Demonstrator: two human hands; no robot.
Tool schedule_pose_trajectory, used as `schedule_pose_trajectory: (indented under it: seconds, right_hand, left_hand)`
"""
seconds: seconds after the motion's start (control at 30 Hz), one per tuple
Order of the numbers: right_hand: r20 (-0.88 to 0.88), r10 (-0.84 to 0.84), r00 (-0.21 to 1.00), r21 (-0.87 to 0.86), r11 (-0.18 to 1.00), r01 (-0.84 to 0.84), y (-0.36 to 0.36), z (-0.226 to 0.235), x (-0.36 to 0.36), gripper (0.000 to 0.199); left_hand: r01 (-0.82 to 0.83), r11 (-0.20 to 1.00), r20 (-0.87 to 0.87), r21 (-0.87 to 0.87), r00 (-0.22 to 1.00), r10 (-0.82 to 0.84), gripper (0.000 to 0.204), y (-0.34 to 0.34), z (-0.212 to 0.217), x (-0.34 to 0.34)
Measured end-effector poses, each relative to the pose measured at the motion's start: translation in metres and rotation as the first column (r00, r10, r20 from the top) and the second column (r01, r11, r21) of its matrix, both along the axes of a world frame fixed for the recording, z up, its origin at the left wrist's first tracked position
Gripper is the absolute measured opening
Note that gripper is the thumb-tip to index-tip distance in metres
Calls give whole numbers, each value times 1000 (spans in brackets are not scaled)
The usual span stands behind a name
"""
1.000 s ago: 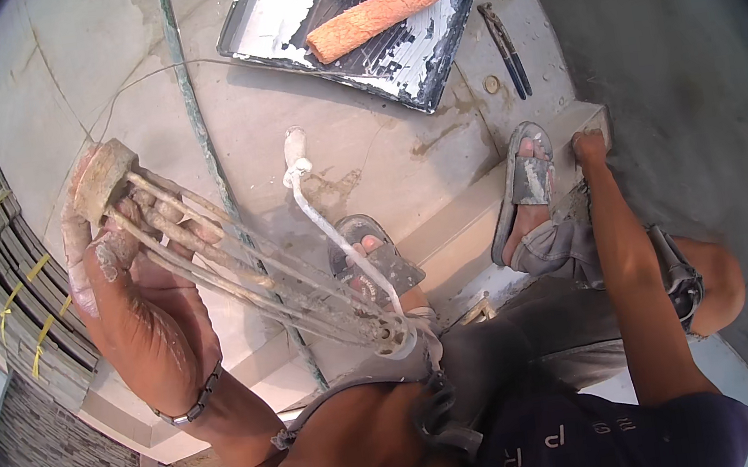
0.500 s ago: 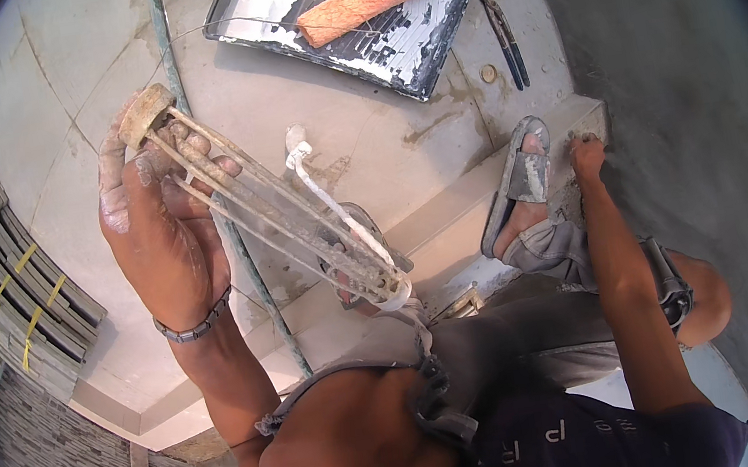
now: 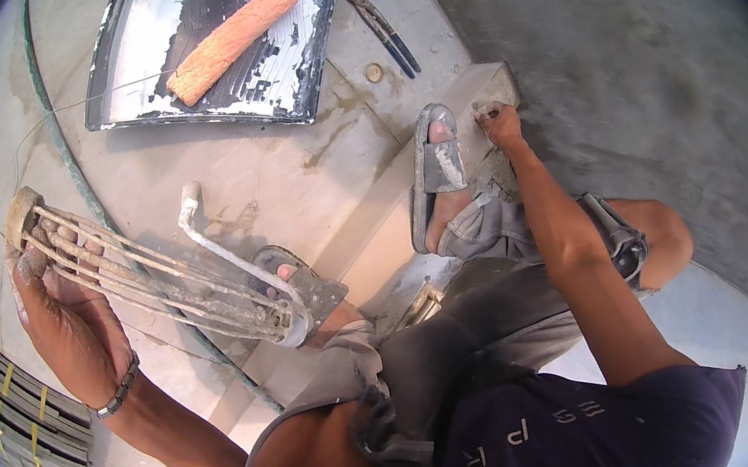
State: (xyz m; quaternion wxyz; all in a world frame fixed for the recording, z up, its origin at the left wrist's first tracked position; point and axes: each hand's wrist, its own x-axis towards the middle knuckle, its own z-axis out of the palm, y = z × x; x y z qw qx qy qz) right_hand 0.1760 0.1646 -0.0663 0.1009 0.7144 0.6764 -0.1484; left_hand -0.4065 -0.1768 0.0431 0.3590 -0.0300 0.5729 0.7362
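Observation:
My left hand (image 3: 64, 317), fingers curled, grips the round end cap of a paint roller frame (image 3: 243, 312). The frame is a cage of thin rods crusted with dried paint, slanting down to a second round end near my sandal. From that lower end a white-coated bent rod (image 3: 236, 263) runs up and to the left. My right hand (image 3: 499, 124) is closed at the corner of a pale step (image 3: 438, 145); whatever its fingers hold, if anything, is too small to make out. An orange roller cover (image 3: 236, 44) lies in a paint-smeared black tray (image 3: 96, 95).
Pincers with dark handles (image 3: 384, 34) lie right of the tray, near a small round disc (image 3: 374, 73). A green hose (image 3: 66, 151) crosses the tiles beneath the roller frame. Strapped stacks of dark strips (image 3: 14, 404) stand at left. My sandalled feet (image 3: 442, 173) are by the step.
The view has shifted, so the tray, pincers and feet appear farther left. My left hand keeps hold of the roller frame, which now slants less steeply. My right hand stays at the step corner.

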Motion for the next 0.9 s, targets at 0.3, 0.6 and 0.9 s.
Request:
schedule_pose_trajectory:
  seconds: [0.3, 0.6, 0.9]
  right_hand:
    - [117, 176, 977, -147, 976, -158, 7, -8, 15, 31]
    - [-295, 87, 951, -224, 962, -158, 21, -33, 79, 23]
    - [-383, 60, 922, 10, 998, -61, 26, 29, -62, 17]
  left_hand:
    - [-28, 999, -36, 17, 999, 29, 42, 2, 17, 10]
    - [43, 976, -29, 212, 999, -38, 36, 17, 23, 19]
    - [26, 991, -20, 129, 1000, -23, 34, 18, 38, 22]
